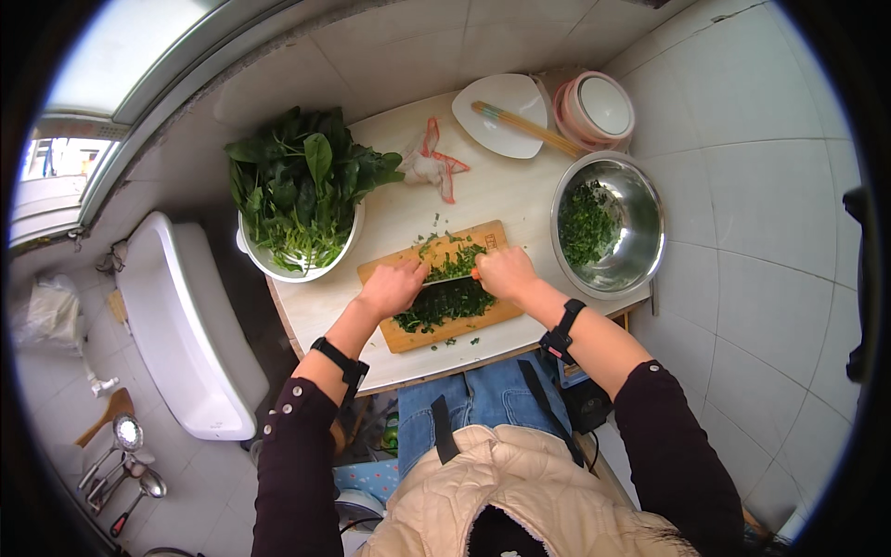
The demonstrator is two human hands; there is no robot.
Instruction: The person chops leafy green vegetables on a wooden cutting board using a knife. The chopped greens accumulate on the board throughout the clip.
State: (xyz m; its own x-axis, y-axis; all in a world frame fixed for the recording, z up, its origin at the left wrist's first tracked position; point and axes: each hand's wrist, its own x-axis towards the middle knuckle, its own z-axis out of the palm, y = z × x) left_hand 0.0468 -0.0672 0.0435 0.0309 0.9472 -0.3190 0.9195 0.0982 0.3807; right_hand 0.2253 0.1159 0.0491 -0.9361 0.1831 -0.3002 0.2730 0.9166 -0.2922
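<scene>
A wooden cutting board (400,341) lies at a slant on the counter, with chopped leafy greens (445,306) spread over it. My right hand (507,275) is closed around the orange handle of a kitchen knife (449,280), whose blade stands on edge among the greens. At the blade's other end, the fingers of my left hand (395,287) rest bent on or beside it; whether they grip it cannot be told. Right of the board, a stainless steel bowl (644,230) holds more chopped greens. A white basket (348,254) heaped with whole leafy greens (299,174) stands at the left.
Behind the board lie a mesh bag with red edging (435,163) and a white dish (487,125) with wooden chopsticks (525,129) across it. Pink-rimmed bowls (598,108) stand at the back right. A white sink (195,334) and hanging ladles (129,435) are on the left; tiled walls enclose the counter.
</scene>
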